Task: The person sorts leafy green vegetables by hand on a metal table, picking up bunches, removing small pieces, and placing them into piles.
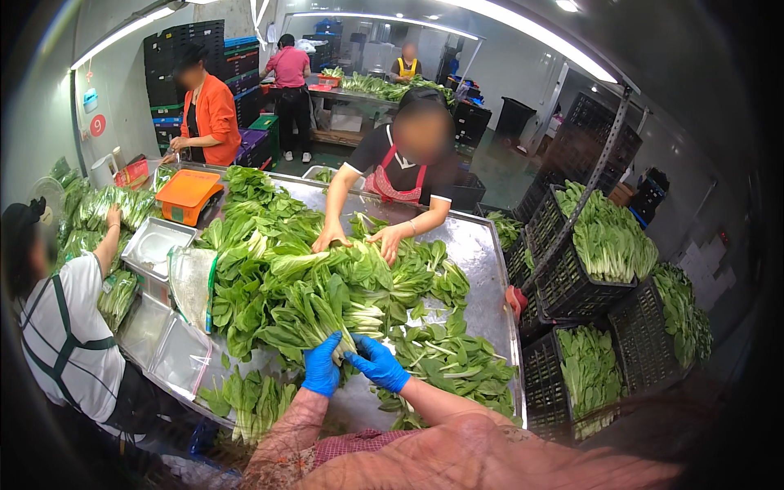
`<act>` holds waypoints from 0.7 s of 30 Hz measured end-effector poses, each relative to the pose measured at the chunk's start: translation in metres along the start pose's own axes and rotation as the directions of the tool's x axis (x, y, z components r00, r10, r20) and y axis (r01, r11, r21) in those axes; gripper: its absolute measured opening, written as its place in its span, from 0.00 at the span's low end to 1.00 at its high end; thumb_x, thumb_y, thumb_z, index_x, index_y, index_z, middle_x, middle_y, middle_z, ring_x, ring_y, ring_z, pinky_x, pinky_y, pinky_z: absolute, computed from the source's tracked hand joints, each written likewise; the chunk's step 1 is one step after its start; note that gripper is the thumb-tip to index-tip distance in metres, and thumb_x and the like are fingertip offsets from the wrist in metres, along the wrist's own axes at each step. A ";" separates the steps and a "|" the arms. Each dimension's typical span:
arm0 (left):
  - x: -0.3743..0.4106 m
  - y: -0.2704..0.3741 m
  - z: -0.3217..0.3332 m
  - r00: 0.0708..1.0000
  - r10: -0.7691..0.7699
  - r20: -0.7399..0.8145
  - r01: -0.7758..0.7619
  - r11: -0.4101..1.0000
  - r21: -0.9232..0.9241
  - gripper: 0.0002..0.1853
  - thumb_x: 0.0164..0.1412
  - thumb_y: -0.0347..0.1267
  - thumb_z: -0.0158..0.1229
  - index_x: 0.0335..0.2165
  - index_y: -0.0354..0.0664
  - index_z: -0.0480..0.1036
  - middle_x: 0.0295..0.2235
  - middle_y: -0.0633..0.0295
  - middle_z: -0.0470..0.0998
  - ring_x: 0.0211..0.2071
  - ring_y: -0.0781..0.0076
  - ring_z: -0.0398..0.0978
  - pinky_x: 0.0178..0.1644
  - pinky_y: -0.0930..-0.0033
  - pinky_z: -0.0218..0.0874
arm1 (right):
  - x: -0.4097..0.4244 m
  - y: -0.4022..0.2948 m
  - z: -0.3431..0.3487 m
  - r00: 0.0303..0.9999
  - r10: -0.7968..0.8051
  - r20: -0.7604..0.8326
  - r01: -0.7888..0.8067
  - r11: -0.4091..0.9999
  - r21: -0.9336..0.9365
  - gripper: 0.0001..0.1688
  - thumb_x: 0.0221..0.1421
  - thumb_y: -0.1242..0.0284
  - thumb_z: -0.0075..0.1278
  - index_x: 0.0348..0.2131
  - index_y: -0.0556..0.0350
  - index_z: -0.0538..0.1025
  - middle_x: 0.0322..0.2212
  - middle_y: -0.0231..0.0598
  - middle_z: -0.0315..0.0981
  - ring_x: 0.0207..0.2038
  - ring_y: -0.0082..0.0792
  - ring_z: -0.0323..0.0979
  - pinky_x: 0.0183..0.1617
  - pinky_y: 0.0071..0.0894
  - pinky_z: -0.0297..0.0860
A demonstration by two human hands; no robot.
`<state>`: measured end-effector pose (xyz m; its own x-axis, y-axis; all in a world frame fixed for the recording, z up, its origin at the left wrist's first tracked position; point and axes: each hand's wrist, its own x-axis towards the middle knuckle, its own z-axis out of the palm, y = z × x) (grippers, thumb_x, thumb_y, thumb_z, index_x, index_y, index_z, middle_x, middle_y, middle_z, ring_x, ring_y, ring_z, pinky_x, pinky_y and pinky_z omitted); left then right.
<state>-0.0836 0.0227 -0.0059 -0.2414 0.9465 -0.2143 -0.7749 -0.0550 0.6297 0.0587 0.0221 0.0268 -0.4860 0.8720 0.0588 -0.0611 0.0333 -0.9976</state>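
Note:
Both my hands wear blue gloves and meet over the near part of a metal table (pixel 484 245). My left hand (pixel 323 365) is closed around the pale stems of a bunch of leafy greens (pixel 318 309), whose leaves point away from me. My right hand (pixel 376 362) touches the same stems from the right, its fingers bent; whether it grips them is unclear. Beyond lies a large heap of greens (pixel 263 245). Loose leaves (pixel 453 361) spread to the right of my hands, and a smaller group of bunches (pixel 251 401) lies near the table's edge on the left.
Across the table a co-worker (pixel 398 165) has both bare hands in the heap. Another person (pixel 73 331) works at the left by an orange scale (pixel 190 196), a metal tray (pixel 158 245) and clear plastic bags (pixel 177 355). Black crates (pixel 551 294) of greens stand at the right.

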 end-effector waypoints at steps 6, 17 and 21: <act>-0.009 0.022 0.014 0.998 0.022 -0.060 -0.022 1.000 0.015 0.13 0.53 0.19 0.56 0.39 0.37 0.70 0.27 0.63 0.74 0.25 0.73 0.71 0.29 0.73 0.64 | 0.009 -0.024 -0.014 0.996 -0.082 -0.040 0.053 0.877 -0.477 0.38 0.52 0.68 0.58 0.58 0.56 0.61 0.48 0.42 0.68 0.43 0.29 0.69 0.48 0.27 0.67; -0.006 0.022 0.002 0.998 -0.014 -0.068 0.010 0.998 -0.065 0.14 0.55 0.20 0.54 0.42 0.36 0.68 0.34 0.58 0.73 0.31 0.65 0.72 0.36 0.63 0.67 | 0.196 -0.287 -0.241 0.814 -0.384 -0.435 0.083 0.820 -0.567 0.44 0.54 0.75 0.46 0.65 0.50 0.44 0.20 0.35 0.69 0.20 0.25 0.66 0.22 0.27 0.64; -0.014 0.025 -0.003 1.000 0.016 0.000 -0.016 0.997 -0.077 0.11 0.53 0.19 0.55 0.38 0.35 0.72 0.28 0.61 0.75 0.27 0.71 0.73 0.33 0.69 0.66 | 0.213 -0.367 -0.237 0.727 -0.493 -0.478 0.108 0.769 -0.630 0.20 0.59 0.68 0.43 0.50 0.54 0.65 0.17 0.32 0.69 0.16 0.21 0.61 0.17 0.24 0.58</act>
<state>-0.1011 0.0069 0.0104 -0.2537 0.9455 -0.2043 -0.8136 -0.0943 0.5738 0.1837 0.3115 0.3966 0.0938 0.8508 0.5171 0.4500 0.4271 -0.7843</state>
